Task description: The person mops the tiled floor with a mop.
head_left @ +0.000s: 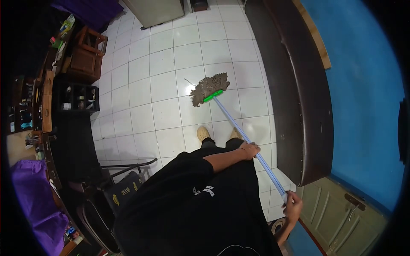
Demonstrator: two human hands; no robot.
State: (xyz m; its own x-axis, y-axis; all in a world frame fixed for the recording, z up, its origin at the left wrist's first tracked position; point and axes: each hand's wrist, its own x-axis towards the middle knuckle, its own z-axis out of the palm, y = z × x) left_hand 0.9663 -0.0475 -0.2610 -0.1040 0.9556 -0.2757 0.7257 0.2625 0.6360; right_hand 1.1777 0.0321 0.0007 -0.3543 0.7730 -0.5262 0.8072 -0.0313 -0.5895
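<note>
Blue mop handle in closed grips, L hand & R hand

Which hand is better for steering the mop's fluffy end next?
Probably the left hand: it grips partway down the mop handle, nearer the mop head. The right hand holds the handle's far end.

The right hand's fingers partly hide the pole's near end. Ahead of the left hand, trouser and pole partly cover the right shoe; farther ahead, a grey cabinet is cut off. Behind it, shirt print is illegibly small.
</note>
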